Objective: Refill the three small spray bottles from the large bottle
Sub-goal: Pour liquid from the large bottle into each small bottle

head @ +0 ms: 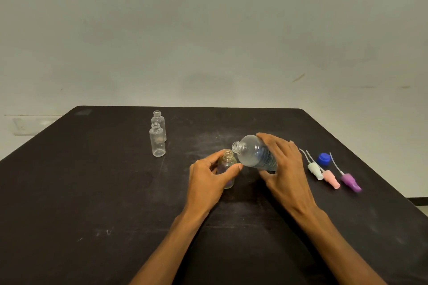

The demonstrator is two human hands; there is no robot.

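Large bottle (253, 152): thin, squashy plastic; right hand (283, 164) wraps mid-body, tilted. Left hand (208, 174) fingers clamp light small bottle (227, 166), tippy.

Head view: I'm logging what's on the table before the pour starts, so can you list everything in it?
small spray bottle: 1, clear, uncapped, upright at table centre, gripped by the left hand
spare small spray bottles: 2, clear, uncapped, upright, one behind the other at far left of centre
large bottle: 1, clear, uncapped, tilted with its mouth just above the small bottle's neck
blue cap: 1, blue, on the table at right
spray heads: 3, pale green, pink, purple, lying side by side at right with their tubes pointing away
table: 1, black
wall: 1, off-white, behind the table
left hand: 1, grips the small bottle
right hand: 1, holds the large bottle
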